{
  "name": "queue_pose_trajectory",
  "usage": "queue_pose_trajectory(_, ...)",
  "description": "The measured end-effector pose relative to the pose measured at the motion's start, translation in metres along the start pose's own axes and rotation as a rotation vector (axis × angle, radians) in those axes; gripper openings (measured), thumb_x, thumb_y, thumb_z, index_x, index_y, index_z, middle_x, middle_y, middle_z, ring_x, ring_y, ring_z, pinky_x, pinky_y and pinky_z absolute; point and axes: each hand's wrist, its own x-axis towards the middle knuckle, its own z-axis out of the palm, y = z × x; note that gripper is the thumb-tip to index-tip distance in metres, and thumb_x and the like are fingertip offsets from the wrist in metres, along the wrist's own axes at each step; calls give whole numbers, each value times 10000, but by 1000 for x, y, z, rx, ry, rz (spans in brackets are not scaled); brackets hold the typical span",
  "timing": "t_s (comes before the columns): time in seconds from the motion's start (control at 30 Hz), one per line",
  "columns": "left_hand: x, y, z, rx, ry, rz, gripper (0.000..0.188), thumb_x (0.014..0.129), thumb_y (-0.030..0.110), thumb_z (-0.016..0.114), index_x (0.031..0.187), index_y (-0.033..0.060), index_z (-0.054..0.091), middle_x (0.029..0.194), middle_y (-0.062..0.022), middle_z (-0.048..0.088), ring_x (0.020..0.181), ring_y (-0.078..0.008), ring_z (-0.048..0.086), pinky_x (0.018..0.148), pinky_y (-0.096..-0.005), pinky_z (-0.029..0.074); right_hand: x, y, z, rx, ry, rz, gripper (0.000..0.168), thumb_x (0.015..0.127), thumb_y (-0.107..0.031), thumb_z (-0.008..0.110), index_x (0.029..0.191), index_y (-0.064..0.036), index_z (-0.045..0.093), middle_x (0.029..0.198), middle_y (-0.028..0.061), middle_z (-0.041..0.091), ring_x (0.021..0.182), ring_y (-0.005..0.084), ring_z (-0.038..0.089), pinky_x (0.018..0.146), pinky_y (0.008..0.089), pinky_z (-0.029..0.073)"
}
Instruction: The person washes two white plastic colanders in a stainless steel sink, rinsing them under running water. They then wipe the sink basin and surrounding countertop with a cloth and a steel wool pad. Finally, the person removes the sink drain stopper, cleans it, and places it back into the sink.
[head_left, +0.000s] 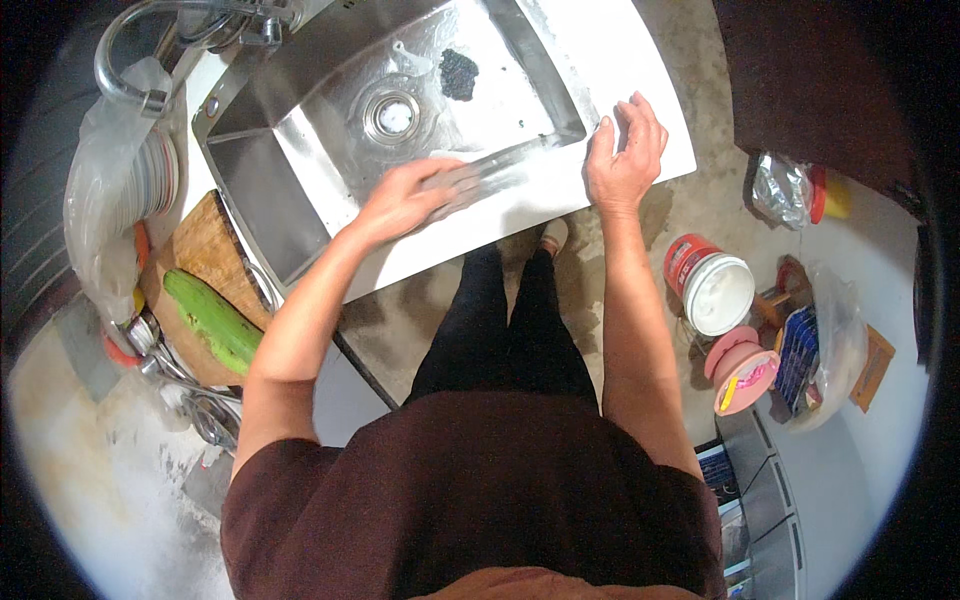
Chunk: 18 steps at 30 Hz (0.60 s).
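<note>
My left hand (412, 196) is over the near rim of a stainless steel sink (300, 202); its fingers are motion-blurred, and whether anything is under them I cannot tell. On the white countertop (660, 97), just right of the basin, rests my right hand (628, 154) with fingers spread and nothing in it. A dark clump, perhaps a scouring pad (458, 74), lies on the wet basin floor, right of the round drain (393, 117). The curved metal faucet (112, 60) stands at the upper left of the sink.
A long green fruit or vegetable (214, 321) lies on a wooden cutting board (199, 244) at left, near plates (150, 176) partly under a plastic bag (97, 180). Right of my legs stand a red and white bucket (716, 292) and a pink container (742, 375).
</note>
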Motion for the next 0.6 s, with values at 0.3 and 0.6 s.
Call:
queue_pose_trajectory(0.3, 154, 34, 61, -171, -180, 50, 260, 828, 131, 681, 1057, 16, 635, 927, -59, 652, 895, -148, 576, 804, -303, 468, -2, 5, 1, 51, 3, 2, 296, 736, -37, 648, 1025, 8, 605, 1161, 211, 597, 1024, 355, 556, 873, 407, 488)
queue_pose_trajectory(0.6, 210, -33, 109, 361, 73, 27, 236, 891, 171, 498, 997, -11, 606, 1021, -293, 619, 991, -432, 591, 899, -469, 460, -6, 1, 1, -7, 1, 15, 313, 704, -40, 658, 1007, 6, 597, 1146, 208, 609, 1014, 355, 568, 862, 410, 491)
